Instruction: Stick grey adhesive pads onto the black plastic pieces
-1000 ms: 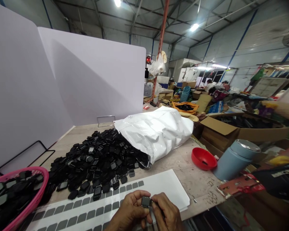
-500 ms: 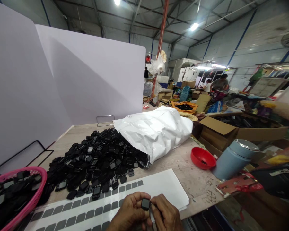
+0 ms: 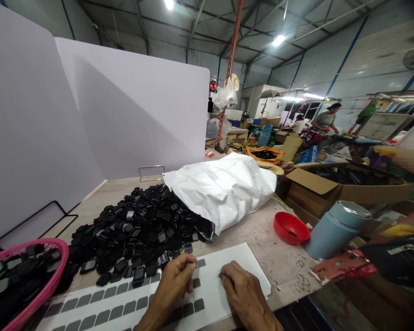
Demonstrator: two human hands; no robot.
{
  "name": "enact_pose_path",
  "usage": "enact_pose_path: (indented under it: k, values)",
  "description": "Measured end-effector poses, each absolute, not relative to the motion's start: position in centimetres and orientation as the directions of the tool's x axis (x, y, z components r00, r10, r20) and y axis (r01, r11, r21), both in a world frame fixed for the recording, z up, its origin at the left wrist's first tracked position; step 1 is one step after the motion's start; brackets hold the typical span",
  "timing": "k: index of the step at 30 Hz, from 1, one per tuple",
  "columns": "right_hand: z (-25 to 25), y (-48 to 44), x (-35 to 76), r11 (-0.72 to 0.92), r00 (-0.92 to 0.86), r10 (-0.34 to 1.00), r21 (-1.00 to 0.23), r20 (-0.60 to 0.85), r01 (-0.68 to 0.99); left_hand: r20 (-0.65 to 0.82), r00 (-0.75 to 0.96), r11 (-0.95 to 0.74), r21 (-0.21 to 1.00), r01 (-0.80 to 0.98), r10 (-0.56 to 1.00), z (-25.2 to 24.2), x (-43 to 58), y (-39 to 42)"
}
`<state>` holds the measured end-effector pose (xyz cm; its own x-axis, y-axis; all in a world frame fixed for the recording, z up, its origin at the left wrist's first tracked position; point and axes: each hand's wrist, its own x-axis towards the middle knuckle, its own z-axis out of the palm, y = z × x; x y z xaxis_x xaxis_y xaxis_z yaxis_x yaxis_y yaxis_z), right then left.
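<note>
A white sheet with rows of grey rounded-square stickers lies at the front of the table. Over its upper row, my left hand has thumb and forefinger pinched together beside the end stickers; whatever is between them is hidden. My right hand is apart from it, above the blank right part of the sheet, with curled fingers and a tiny dark bit showing at the fingertips. Behind the sheet spreads a heap of small black square-faced pieces, resembling watch cases, spilling from a white plastic bag.
A pink basket of similar black pieces stands at the left. To the right are a red bowl, a blue flask and an open cardboard box. White panels rise behind. A person stands far off.
My hands have moved apart, the left up and left, the right slightly right. The small black square-faced piece between them no longer shows. The distant person has straightened up.
</note>
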<state>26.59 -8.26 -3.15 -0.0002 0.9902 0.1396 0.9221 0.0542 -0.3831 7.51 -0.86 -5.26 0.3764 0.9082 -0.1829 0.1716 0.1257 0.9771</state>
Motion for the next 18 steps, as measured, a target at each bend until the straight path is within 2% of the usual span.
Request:
enact_pose_path:
  k: [3, 7, 9, 12, 15, 18]
  values:
    - [-2.9, -6.1, 26.1, 0.019, 0.017, 0.993, -0.294, 0.120, 0.956, -0.096, 0.449, -0.001, 0.978, 0.210, 0.889, -5.4, 7.8, -1.0]
    - [-3.4, -3.8, 25.0, 0.057, -0.029, 0.993, -0.247, 0.116, 0.967, 0.028, 0.526, -0.232, 0.916, 0.327, 0.850, -5.2, 7.8, -2.0]
    - [-3.5, -3.3, 24.7, 0.096, -0.070, 0.991, -0.244, 0.110, 0.965, 0.125, 0.613, -0.433, 0.815, 0.385, 0.780, -5.5, 7.8, -2.4]
    - [-3.5, -2.9, 24.7, 0.142, -0.123, 0.988, -0.255, 0.089, 0.956, 0.216, 0.720, -0.682, 0.575, 0.451, 0.659, -6.7, 8.0, -2.9]
    - [-3.3, -2.7, 25.2, 0.181, -0.170, 0.983, -0.268, 0.064, 0.946, 0.295, 0.733, -0.775, 0.405, 0.486, 0.613, -7.7, 8.3, -3.3]
    - [-3.0, -2.5, 25.5, 0.212, -0.206, 0.977, -0.283, 0.050, 0.936, 0.355, 0.730, -0.807, 0.357, 0.470, 0.583, -7.8, 8.5, -3.4]
